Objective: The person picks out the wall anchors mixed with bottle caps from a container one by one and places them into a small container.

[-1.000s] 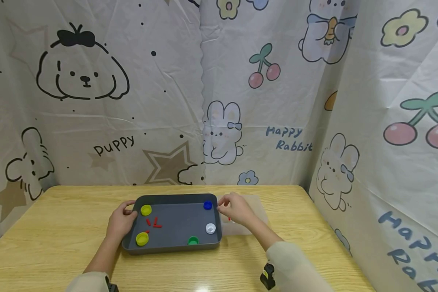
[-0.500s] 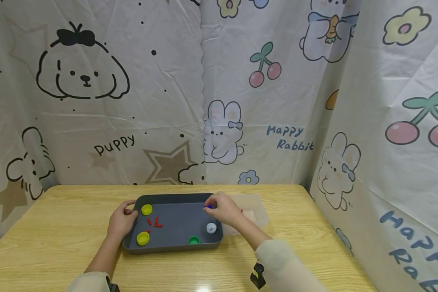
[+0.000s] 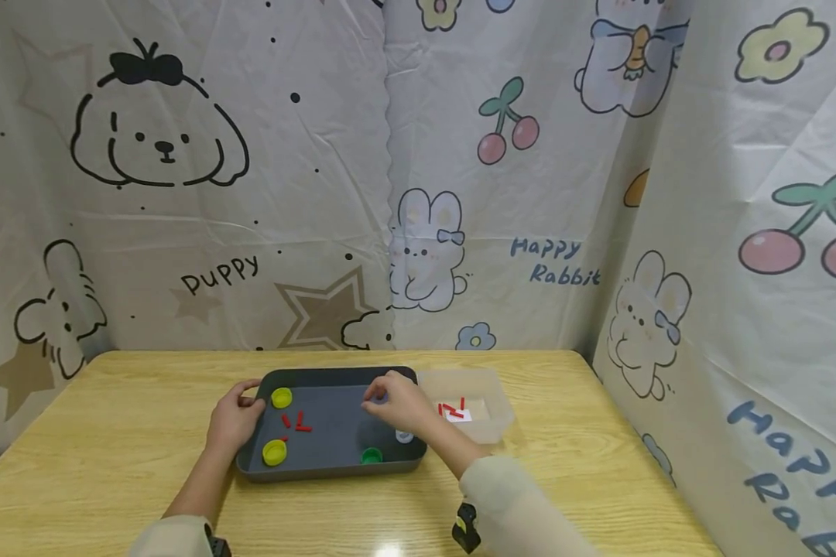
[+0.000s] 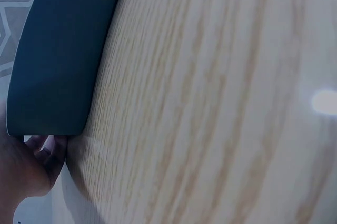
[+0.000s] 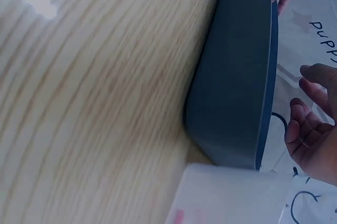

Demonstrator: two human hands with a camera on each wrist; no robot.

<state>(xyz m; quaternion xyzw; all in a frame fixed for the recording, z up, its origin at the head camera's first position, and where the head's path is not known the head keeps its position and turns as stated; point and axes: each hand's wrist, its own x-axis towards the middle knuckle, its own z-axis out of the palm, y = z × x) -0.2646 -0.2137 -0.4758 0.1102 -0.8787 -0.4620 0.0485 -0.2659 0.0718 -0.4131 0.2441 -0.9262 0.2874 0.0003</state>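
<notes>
My left hand (image 3: 233, 422) grips the left end of a dark grey tray (image 3: 334, 467), its fingers under the end wall in the left wrist view. Above the right part of the tray is my right hand (image 3: 400, 402), thumb and index fingertips close together, the other fingers loosely curled; I cannot tell whether something small is between them. Several small red sticks (image 3: 303, 428) lie in the tray's left part. Two yellow caps (image 3: 275, 452) sit at its left corners and a green cap (image 3: 371, 456) near the front wall. A whitish cap (image 3: 404, 437) shows partly below my right hand.
A translucent box (image 3: 491, 387) with several red sticks (image 3: 450, 408) and a white piece (image 3: 458, 416) stands against the tray's right end. The wooden table (image 3: 97, 441) surrounds them, with a printed curtain (image 3: 306, 193) behind and on the sides.
My right hand has moved left from the tray's right edge to over its inside, uncovering the sticks in the box and covering the blue cap. My left hand stays on the tray.
</notes>
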